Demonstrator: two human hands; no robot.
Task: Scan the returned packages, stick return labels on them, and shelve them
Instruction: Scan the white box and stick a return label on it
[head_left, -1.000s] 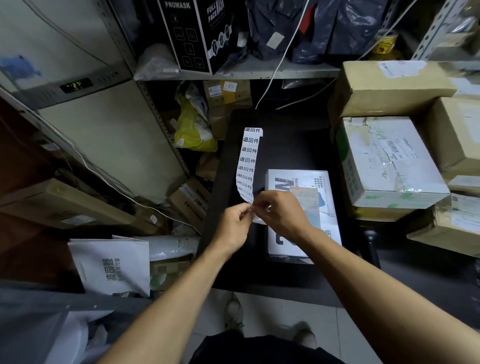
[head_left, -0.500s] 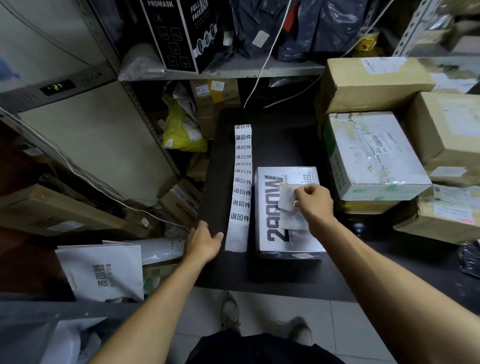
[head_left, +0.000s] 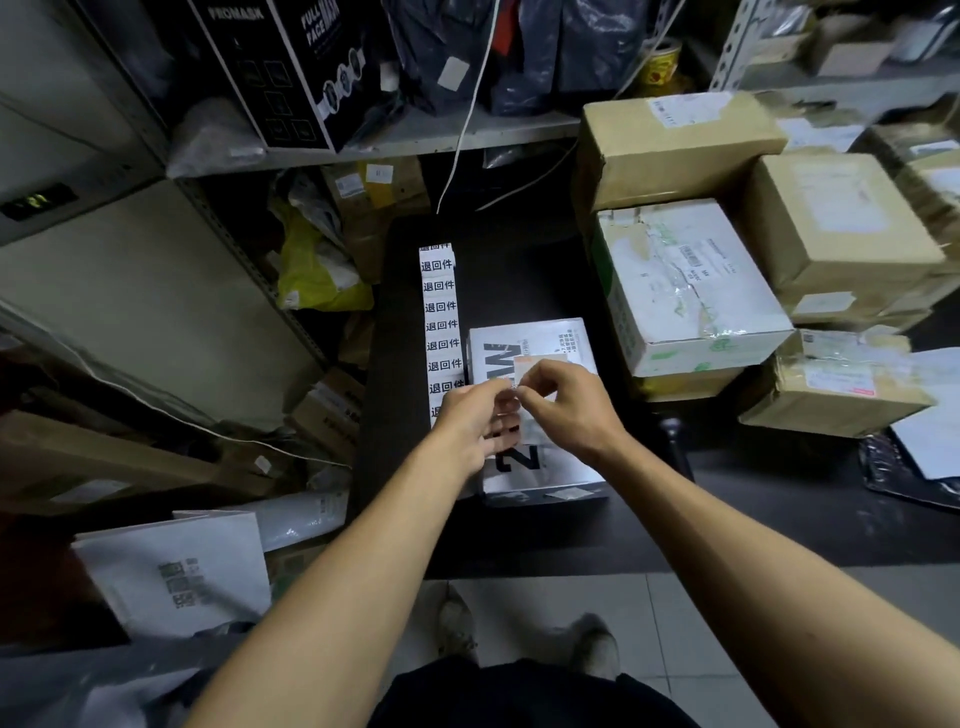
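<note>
A white package with large black lettering (head_left: 540, 473) lies on the dark table (head_left: 519, 270), with a paler label on its top. Both hands meet just above it. My left hand (head_left: 470, 426) and my right hand (head_left: 563, 400) pinch a small white return label (head_left: 506, 402) between their fingertips, over the package's top face. To the left of the package a long strip of return labels (head_left: 440, 317) printed with black characters lies flat on the table, its near end hidden behind my left hand.
Stacked cardboard boxes (head_left: 680, 291) crowd the table's right side. A metal shelf (head_left: 415, 140) with a black mask box (head_left: 291, 67) and dark bags stands behind. A yellow bag (head_left: 317, 270), small boxes and white parcels (head_left: 176, 571) fill the floor at left.
The label strip, held up a second ago, now lies on the table. My left hand left the table edge and joined my right hand over the package, pinching a single label.
</note>
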